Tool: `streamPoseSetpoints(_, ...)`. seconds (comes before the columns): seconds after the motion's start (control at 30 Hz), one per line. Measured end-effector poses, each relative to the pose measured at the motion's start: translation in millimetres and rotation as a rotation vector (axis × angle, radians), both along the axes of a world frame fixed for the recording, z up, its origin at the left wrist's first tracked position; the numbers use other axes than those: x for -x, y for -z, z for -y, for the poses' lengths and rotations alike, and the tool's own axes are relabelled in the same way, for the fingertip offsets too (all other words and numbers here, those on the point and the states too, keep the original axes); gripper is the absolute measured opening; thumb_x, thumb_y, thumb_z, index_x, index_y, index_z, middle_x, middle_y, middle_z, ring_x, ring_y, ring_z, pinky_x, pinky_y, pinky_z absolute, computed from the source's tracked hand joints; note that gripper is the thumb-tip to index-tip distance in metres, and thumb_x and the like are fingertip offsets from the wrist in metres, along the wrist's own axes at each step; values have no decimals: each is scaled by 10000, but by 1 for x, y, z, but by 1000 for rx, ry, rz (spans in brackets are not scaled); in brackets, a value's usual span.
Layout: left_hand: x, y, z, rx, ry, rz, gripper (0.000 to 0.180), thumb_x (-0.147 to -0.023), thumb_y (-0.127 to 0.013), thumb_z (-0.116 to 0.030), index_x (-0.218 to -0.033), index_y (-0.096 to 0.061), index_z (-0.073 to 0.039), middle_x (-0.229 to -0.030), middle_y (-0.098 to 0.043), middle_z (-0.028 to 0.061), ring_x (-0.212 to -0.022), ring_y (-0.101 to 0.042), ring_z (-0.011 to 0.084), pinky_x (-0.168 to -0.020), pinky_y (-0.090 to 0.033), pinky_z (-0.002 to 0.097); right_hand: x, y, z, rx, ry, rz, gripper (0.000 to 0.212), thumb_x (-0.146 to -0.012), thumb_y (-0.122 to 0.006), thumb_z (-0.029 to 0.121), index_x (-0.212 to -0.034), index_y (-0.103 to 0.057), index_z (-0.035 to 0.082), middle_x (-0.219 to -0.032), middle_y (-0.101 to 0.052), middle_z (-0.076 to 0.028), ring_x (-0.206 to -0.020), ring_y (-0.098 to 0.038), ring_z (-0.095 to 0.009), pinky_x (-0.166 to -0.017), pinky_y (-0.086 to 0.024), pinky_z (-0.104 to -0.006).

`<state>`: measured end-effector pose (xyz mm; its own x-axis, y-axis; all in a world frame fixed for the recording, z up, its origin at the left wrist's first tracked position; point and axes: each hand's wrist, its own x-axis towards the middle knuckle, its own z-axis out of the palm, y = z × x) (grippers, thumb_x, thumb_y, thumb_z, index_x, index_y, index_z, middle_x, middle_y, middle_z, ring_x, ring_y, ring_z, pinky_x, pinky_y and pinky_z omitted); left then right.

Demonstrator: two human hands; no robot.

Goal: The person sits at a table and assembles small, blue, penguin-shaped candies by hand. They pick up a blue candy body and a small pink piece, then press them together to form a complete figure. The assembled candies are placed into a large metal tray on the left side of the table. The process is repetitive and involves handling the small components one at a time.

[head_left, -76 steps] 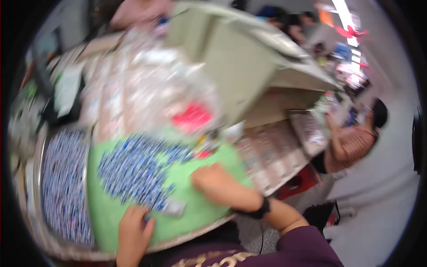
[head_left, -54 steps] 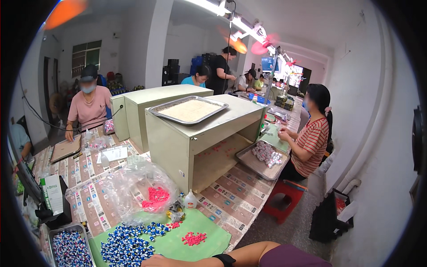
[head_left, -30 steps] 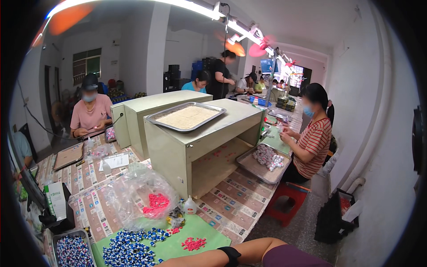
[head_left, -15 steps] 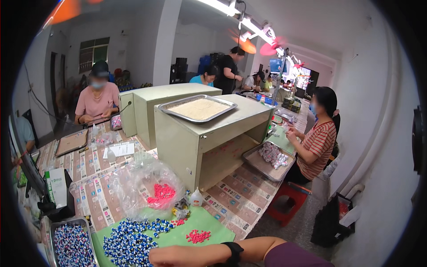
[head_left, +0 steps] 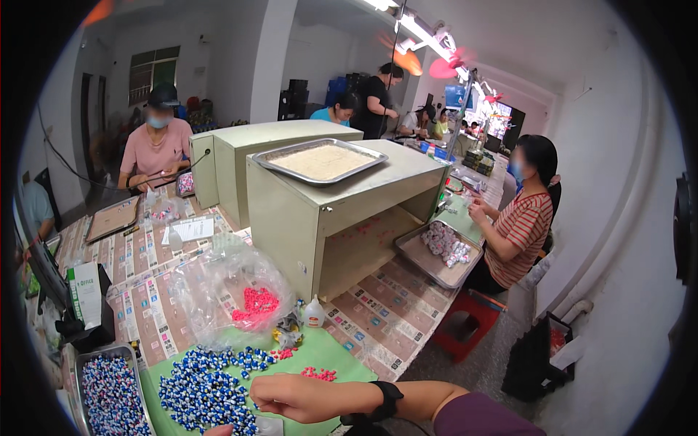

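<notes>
My right hand (head_left: pixel 294 396) reaches in from the right, a black band on its wrist, above a green mat (head_left: pixel 349 356). Its fingers are curled in; what they hold, if anything, is hidden. Just below it shows part of a whitish translucent object (head_left: pixel 269 425), cut off by the lower edge. Only a bit of my left hand (head_left: pixel 220 431) appears at the bottom edge, its fingers mostly out of view. Beside the hands lies a spread pile of small blue-and-white pieces (head_left: pixel 196 389). Small pink pieces (head_left: pixel 318 373) lie behind my right wrist.
A metal tray (head_left: pixel 138 363) of blue, white and pink pieces stands at left. Behind the mat are a clear bag (head_left: pixel 211 291) with pink pieces, a small white bottle (head_left: pixel 314 312) and a beige metal cabinet (head_left: pixel 287 240) bearing a sand-coloured tray. Co-workers sit around the table.
The view has shifted slightly. My right hand sits a little higher and covers part of the small pink pile. A bit of my left hand and the whitish object have come into sight.
</notes>
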<state>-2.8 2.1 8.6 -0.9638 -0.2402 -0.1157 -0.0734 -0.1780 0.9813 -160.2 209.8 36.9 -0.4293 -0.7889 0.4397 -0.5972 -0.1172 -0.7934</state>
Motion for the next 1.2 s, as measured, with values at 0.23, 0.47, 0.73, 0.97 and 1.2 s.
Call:
streamPoseSetpoints(0.23, 1, 6, -1, -95, 28, -36, 252, -948, -602, -19, -1196, -609, 22, -1057, -658, 94, -887, -630, 147, -801, -529, 296, 4, 0, -6, 1, 37, -38, 142, -760, -540, -78, -784, -439, 18, -731, -456, -112, -664, -459, -307, -608, -376, -388)
streamPoseSetpoints(0.47, -1, 7, 3, -39, -154, -16, 173, -1003, -540, -156, -924, -588, -10, -770, -600, 70, -654, -580, 143, -586, -486, 278, 8, -9, 11, -116, -20, -65, 154, -735, -570, -86, -788, -465, 13, -739, -477, -119, -694, -495, -310, -627, -397, -383)
streamPoseSetpoints(0.73, -15, 0, 9, -215, -116, -83, 160, -951, -605, -26, -1086, -658, 39, -929, -653, 56, -802, -631, 108, -735, -531, 245, -7, -7, 17, -443, 2, 38, 185, -787, -609, -101, -803, -470, 19, -831, -551, -107, -790, -558, -271, -727, -451, -345)
streamPoseSetpoints(0.97, -15, 7, 7, -305, -127, -95, 250, -897, -654, 35, -1146, -630, 52, -1037, -662, 84, -909, -668, 151, -829, -553, 282, -5, -4, 34, -581, -24, -240, 203, -743, -578, -106, -782, -427, 24, -774, -507, -91, -738, -517, -289, -696, -395, -357)
streamPoseSetpoints(1.2, -10, 10, 4, -368, -101, -104, 296, -872, -672, 60, -1160, -605, 46, -1127, -649, 114, -1027, -643, 163, -872, -547, 277, -6, -8, 34, -567, 2, -289, 196, -692, -537, -98, -772, -468, 67, -736, -494, -71, -732, -527, -288, -686, -356, -369)
